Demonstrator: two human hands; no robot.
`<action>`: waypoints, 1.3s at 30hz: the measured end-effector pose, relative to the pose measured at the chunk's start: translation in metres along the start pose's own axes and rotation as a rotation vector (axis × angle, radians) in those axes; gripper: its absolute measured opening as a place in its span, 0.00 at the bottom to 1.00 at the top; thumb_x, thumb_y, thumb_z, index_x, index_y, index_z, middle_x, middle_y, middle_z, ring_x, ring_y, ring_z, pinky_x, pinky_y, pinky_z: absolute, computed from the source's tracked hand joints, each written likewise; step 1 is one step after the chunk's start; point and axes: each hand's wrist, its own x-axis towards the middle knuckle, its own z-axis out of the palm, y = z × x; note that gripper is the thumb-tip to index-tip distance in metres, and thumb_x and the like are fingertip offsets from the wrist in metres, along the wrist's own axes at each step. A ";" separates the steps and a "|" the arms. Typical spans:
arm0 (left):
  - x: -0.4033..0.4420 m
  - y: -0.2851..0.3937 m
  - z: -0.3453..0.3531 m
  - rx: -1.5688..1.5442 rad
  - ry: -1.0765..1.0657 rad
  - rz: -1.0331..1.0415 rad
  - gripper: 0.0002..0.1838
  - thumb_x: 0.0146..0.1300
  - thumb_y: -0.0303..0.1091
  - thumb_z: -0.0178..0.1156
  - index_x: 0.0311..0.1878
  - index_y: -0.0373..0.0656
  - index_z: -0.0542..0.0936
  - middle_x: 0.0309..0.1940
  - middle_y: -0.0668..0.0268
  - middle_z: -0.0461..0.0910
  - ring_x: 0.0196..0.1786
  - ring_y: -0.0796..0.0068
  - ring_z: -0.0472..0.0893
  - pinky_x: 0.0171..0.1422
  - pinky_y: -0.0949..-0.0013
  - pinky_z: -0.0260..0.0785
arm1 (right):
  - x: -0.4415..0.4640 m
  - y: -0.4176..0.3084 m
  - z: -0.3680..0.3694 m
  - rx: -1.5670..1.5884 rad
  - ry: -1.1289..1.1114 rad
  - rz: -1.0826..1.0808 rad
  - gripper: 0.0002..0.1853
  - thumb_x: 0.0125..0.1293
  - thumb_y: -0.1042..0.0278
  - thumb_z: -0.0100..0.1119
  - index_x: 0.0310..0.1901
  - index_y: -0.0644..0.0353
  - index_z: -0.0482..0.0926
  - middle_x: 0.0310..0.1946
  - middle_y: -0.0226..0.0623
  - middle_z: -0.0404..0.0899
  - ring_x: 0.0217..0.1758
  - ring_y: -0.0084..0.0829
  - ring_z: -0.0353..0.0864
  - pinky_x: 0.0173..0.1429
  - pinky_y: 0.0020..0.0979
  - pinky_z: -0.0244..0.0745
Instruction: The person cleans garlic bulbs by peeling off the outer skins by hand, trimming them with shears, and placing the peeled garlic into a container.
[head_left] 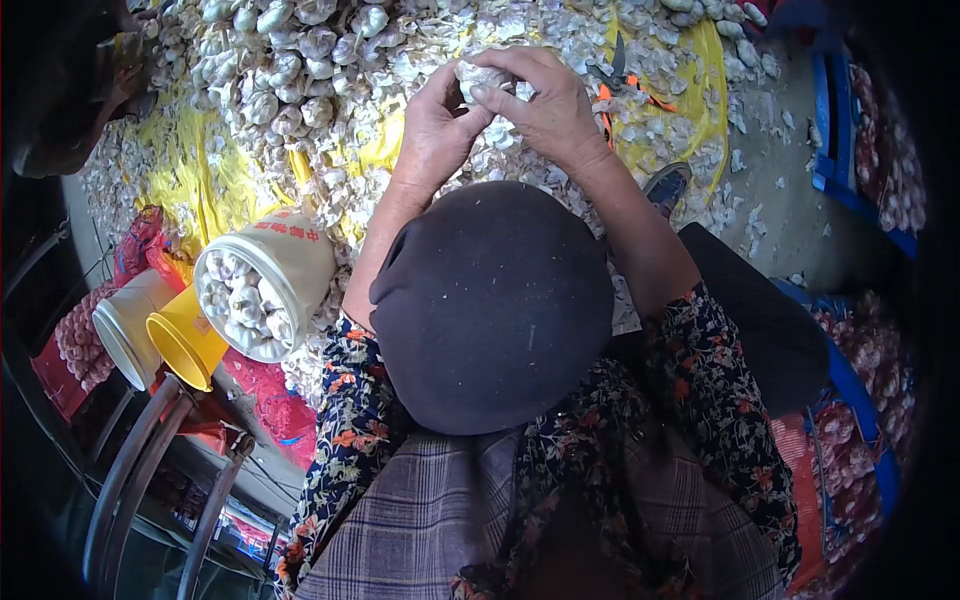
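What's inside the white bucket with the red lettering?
The white bucket holds pale garlic bulbs, seen through its open mouth. Only the uppermost layer shows; whatever lies deeper is covered by those bulbs and the wall.

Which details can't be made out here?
In the head view:
Bulb: far side turned away, partly covered by the right hand.
Left hand: its grip is unclear, fingertips partly hidden by the bulb.
White bucket: its depths lie under the top garlic.
Co-worker, upper left: lost in the dark edge.
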 end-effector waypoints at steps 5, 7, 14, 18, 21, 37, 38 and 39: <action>-0.013 0.031 0.002 -0.133 0.119 0.093 0.22 0.55 0.19 0.63 0.54 0.35 0.72 0.42 0.63 0.79 0.44 0.80 0.79 0.47 0.76 0.74 | -0.013 -0.032 0.013 0.115 0.239 -0.175 0.10 0.53 0.69 0.66 0.39 0.55 0.84 0.37 0.34 0.81 0.38 0.31 0.81 0.44 0.29 0.77; -0.016 0.042 0.000 -0.173 0.118 0.119 0.23 0.55 0.18 0.63 0.54 0.35 0.71 0.44 0.61 0.79 0.48 0.77 0.79 0.51 0.74 0.74 | -0.015 -0.044 0.010 0.048 0.285 -0.277 0.07 0.55 0.71 0.66 0.37 0.57 0.84 0.31 0.32 0.81 0.34 0.26 0.81 0.41 0.26 0.77; -0.043 0.118 -0.007 -0.457 0.066 0.204 0.30 0.58 0.19 0.61 0.63 0.41 0.65 0.52 0.59 0.74 0.50 0.69 0.79 0.52 0.67 0.78 | -0.012 -0.077 -0.035 0.247 0.217 0.244 0.14 0.59 0.66 0.65 0.44 0.65 0.80 0.32 0.33 0.81 0.36 0.25 0.80 0.43 0.26 0.78; -0.053 0.153 -0.013 -0.302 -0.098 0.240 0.31 0.59 0.19 0.59 0.66 0.42 0.64 0.56 0.61 0.72 0.53 0.71 0.77 0.57 0.67 0.75 | -0.011 -0.148 -0.042 -0.094 0.220 -0.400 0.16 0.57 0.62 0.67 0.47 0.55 0.82 0.39 0.37 0.80 0.49 0.31 0.77 0.56 0.31 0.72; -0.066 0.177 -0.014 -0.247 -0.123 0.358 0.32 0.57 0.20 0.63 0.65 0.40 0.65 0.54 0.60 0.74 0.52 0.70 0.78 0.55 0.66 0.76 | -0.011 -0.168 -0.048 0.046 0.111 -0.522 0.15 0.56 0.64 0.68 0.45 0.55 0.83 0.39 0.36 0.79 0.48 0.30 0.77 0.54 0.29 0.73; -0.109 0.200 0.047 0.025 -0.129 0.460 0.26 0.66 0.41 0.53 0.63 0.40 0.64 0.29 0.69 0.72 0.27 0.83 0.70 0.31 0.79 0.64 | -0.074 -0.202 -0.087 0.429 -0.001 -0.084 0.26 0.72 0.44 0.40 0.46 0.62 0.76 0.29 0.30 0.75 0.29 0.18 0.70 0.33 0.22 0.68; -0.107 0.192 0.050 0.079 -0.129 0.480 0.27 0.64 0.44 0.55 0.63 0.42 0.64 0.30 0.67 0.74 0.30 0.80 0.73 0.35 0.77 0.67 | -0.078 -0.201 -0.088 0.373 0.029 -0.141 0.27 0.72 0.43 0.40 0.45 0.63 0.76 0.29 0.30 0.75 0.30 0.20 0.71 0.35 0.23 0.69; -0.110 0.191 0.059 0.224 -0.053 0.617 0.29 0.63 0.47 0.58 0.61 0.41 0.65 0.31 0.62 0.77 0.32 0.74 0.78 0.38 0.72 0.71 | -0.082 -0.199 -0.089 0.317 0.059 -0.193 0.27 0.72 0.43 0.40 0.45 0.64 0.75 0.28 0.31 0.74 0.32 0.21 0.72 0.38 0.25 0.69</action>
